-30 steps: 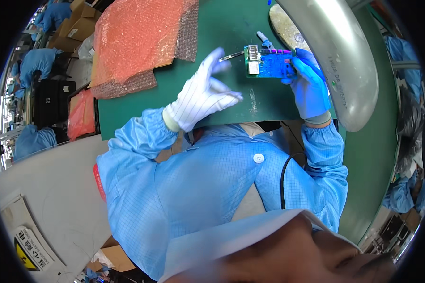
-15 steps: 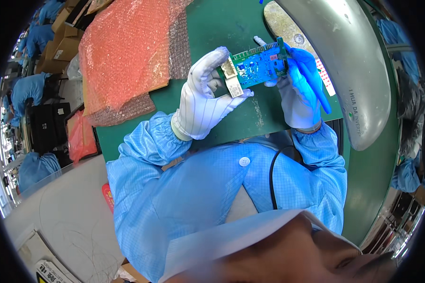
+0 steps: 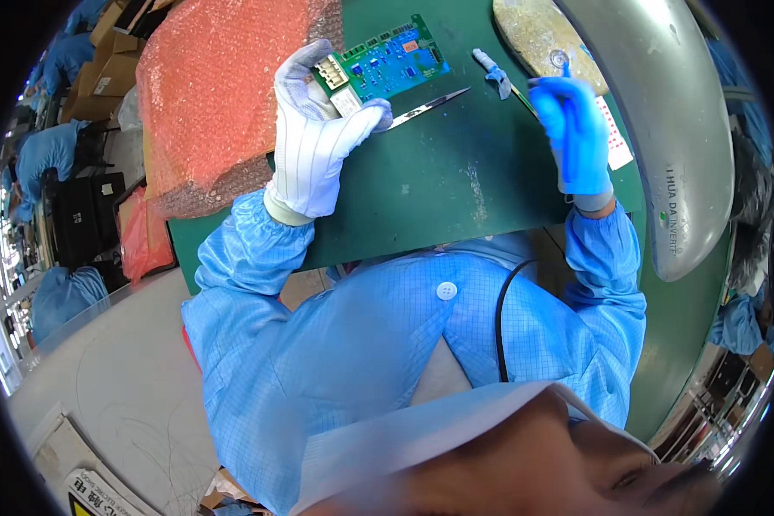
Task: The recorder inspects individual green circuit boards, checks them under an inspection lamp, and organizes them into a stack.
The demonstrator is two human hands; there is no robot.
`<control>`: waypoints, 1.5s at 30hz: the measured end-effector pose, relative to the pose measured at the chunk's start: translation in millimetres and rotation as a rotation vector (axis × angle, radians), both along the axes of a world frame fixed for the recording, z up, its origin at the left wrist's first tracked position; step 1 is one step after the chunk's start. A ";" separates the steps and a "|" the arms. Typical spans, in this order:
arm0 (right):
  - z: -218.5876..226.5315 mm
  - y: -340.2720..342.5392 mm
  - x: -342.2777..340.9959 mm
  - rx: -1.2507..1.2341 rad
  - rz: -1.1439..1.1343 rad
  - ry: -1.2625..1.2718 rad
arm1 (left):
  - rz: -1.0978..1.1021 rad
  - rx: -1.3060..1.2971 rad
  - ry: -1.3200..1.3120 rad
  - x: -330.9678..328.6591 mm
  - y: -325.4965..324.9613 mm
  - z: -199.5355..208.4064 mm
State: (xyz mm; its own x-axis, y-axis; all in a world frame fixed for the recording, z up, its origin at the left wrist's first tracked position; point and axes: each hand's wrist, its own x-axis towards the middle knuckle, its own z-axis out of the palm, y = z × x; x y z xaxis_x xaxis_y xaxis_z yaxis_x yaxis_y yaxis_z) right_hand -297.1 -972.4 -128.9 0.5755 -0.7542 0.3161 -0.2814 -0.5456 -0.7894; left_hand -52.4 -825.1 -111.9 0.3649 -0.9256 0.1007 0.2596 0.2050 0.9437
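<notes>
- A green desk [image 3: 439,193] carries pink bubble wrap [image 3: 224,103] on the left; a rounded grey housing [image 3: 684,146] overhangs the right.
- The circuit board [image 3: 396,64] sits in the left hand [image 3: 310,155], whose fingers grasp its end by the white connector [image 3: 332,72].
- Components are already mounted; the board is not set down, and any work left on it doesn't show.
- The right hand [image 3: 580,138] is off the board, fingers curled; I cannot tell whether they grip anything.

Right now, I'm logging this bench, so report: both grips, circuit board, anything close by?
Left grip holding circuit board at its white connector end. Right grip clear of the board, contents unclear. Pointed metal tool close to the board.
</notes>
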 end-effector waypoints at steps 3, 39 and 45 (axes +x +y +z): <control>-2.0 -5.9 14.2 -0.177 0.058 0.184 | -0.016 0.017 0.001 7.1 4.2 1.4; -24.3 -484.0 375.2 -0.510 -0.377 0.435 | 0.318 0.135 -0.722 74.9 77.3 -36.2; -16.2 -481.7 379.2 -0.063 -0.209 -0.320 | 0.250 0.195 -0.535 71.4 75.5 -24.2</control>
